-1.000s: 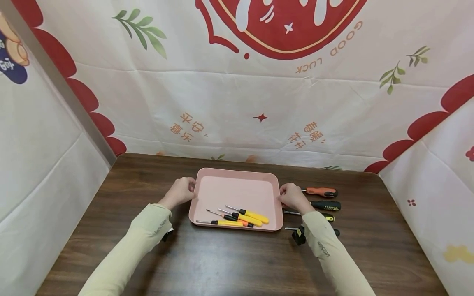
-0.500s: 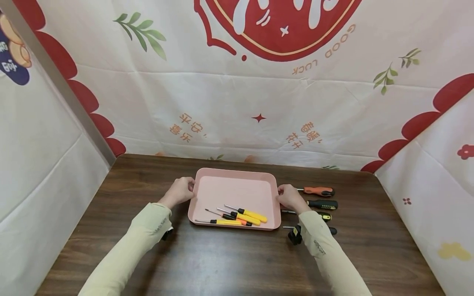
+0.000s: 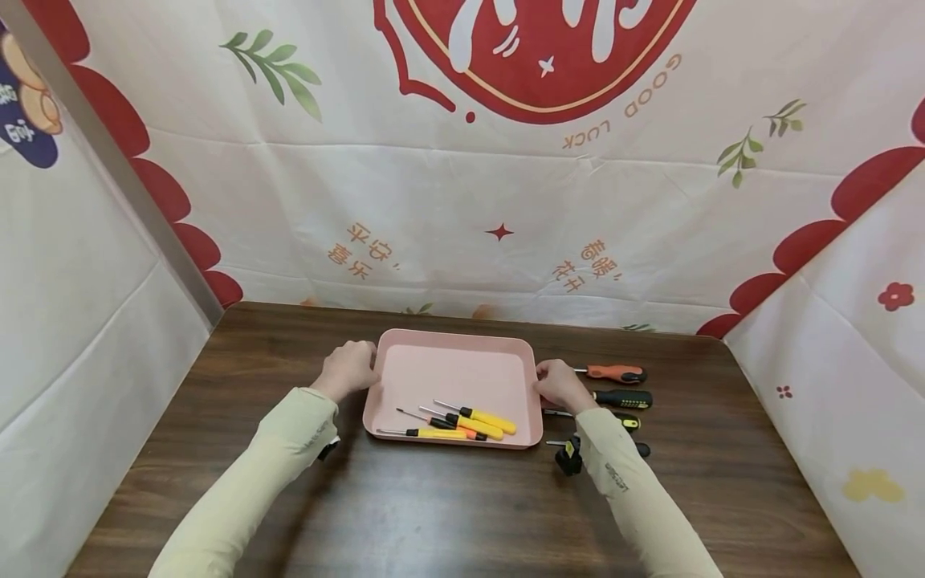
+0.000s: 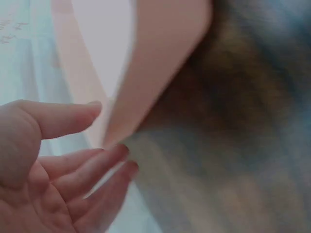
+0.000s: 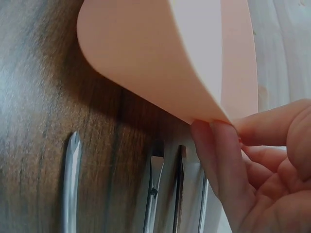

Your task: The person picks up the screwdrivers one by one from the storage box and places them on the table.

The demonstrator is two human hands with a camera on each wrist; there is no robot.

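A pink rectangular tray lies on the table, with several small screwdrivers grouped along its front side. Their handles are yellow and black, one orange and black. At the tray's left end is my left hand. In the left wrist view, that hand's thumb and fingers are spread apart beside the tray's rim, pinching nothing. My right hand pinches the right rim between thumb and fingers, which the right wrist view shows closely at the tray wall.
Right of the tray, several larger screwdrivers lie in a column: an orange one, a black one and others partly behind my right sleeve. The brown table meets a printed cloth backdrop at its far edge.
My left hand has loosened from the tray's left rim and raised slightly. My right hand keeps its pinch. The whole view has shifted a little, and the screwdrivers lie as before.
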